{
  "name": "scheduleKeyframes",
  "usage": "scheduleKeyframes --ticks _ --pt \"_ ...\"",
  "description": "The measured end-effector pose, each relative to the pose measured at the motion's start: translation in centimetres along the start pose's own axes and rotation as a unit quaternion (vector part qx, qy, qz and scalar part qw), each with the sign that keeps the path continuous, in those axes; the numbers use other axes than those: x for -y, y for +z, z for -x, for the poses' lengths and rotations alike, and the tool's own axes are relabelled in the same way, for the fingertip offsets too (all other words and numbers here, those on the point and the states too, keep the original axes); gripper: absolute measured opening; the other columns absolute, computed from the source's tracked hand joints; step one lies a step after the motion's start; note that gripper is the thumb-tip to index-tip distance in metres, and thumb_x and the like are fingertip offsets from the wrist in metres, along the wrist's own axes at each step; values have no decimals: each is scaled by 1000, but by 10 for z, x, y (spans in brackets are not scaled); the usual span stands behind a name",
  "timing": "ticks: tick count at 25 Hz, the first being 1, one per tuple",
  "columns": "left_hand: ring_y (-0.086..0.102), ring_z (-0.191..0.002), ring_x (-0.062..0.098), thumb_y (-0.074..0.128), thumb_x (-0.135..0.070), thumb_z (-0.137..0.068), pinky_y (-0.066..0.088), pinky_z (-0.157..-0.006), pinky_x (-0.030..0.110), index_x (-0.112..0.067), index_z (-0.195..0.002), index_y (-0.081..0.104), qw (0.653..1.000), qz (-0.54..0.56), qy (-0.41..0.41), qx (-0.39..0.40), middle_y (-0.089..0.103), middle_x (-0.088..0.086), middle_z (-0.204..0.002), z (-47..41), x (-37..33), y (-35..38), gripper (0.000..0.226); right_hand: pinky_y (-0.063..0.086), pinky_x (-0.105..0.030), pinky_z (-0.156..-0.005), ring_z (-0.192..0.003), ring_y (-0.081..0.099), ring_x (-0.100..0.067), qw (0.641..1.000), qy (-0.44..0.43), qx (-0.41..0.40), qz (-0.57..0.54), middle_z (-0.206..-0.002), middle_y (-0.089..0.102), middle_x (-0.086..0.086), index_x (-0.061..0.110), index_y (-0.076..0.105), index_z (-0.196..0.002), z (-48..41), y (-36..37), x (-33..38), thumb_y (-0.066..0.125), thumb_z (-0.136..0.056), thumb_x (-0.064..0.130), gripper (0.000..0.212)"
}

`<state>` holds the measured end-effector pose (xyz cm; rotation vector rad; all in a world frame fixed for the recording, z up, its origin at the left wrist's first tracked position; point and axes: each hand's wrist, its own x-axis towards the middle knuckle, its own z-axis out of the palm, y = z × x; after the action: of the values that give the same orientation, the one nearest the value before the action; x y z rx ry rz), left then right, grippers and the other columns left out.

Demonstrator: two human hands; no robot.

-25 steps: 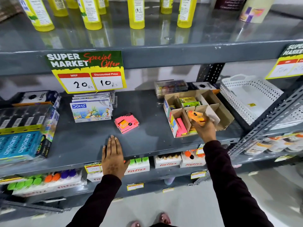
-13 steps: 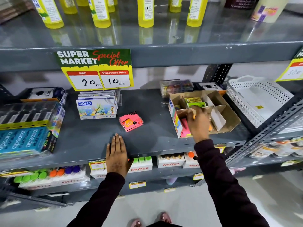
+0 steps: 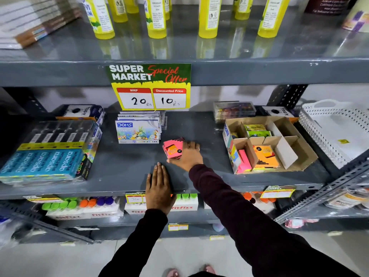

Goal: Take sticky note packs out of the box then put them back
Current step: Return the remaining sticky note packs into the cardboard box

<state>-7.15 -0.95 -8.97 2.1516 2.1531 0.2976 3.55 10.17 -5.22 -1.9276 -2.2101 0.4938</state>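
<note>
The pink sticky note packs [image 3: 173,149] lie on the grey shelf [image 3: 127,166], left of the cardboard box [image 3: 267,144]. My right hand [image 3: 187,156] is curled over them, thumb beneath; I can't tell if the grip is closed yet. My left hand [image 3: 159,188] rests flat and empty on the shelf edge. I judge this the return step: lift, carry right, slot beside the orange pack [image 3: 264,154].

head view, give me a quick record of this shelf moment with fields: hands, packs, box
right hand: closing on the pink sticky note packs on the grey shelf
left hand: flat on the shelf's front edge, empty
cardboard box: open, divided into compartments
in box: orange pack, pink pack, green packs
left of pink packs: crayon boxes
</note>
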Motion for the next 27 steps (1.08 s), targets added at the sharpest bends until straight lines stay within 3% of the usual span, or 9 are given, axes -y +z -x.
scheduleKeyframes --ticks 3,8,11,19,23,27 --pt "41 -132 40 79 -24 -64 36 -109 54 9 -136 35 1000 2 -1 0 40 27 -143 -1 1 2 90 32 -47 -114 -132 36 -41 1000 16 1 -8 -137 44 -24 1 40 -137 -2 3 3 69 -70 65 98" --pt "42 -131 40 79 -26 -62 37 -108 55 9 -136 35 1000 -7 2 1 41 27 -143 -1 2 3 92 34 -47 -110 -127 41 -39 999 -5 -32 15 -133 47 -25 3 37 -139 -1 10 0 62 -79 54 83" --pt "42 -131 39 80 -29 -63 38 -108 54 8 -136 35 1000 -10 4 -1 40 27 -144 0 1 4 94 33 -46 -110 -125 41 -39 999 -9 -33 4 -132 47 -25 3 37 -140 1 13 -3 65 -77 52 85" --pt "20 -143 31 65 -34 -78 18 -118 46 1 -145 12 1000 -18 -3 12 18 20 -155 -1 3 6 92 34 -42 -108 -119 50 -32 998 -20 -53 29 -124 59 -19 3 44 -133 21 -11 -13 71 -73 49 80" --pt "17 -144 31 67 -34 -76 17 -118 46 1 -145 10 1000 -26 0 13 16 20 -156 -1 5 9 96 42 -38 -98 -113 52 -32 985 20 -162 -60 -118 61 -16 8 52 -128 59 -45 -34 76 -64 47 78" --pt "28 -140 35 75 -34 -69 25 -114 49 5 -142 20 999 -32 5 1 27 24 -151 -1 5 10 99 48 -42 -91 -116 51 -37 945 141 -277 -100 -119 59 -24 2 53 -125 84 -91 -93 81 -64 44 79"
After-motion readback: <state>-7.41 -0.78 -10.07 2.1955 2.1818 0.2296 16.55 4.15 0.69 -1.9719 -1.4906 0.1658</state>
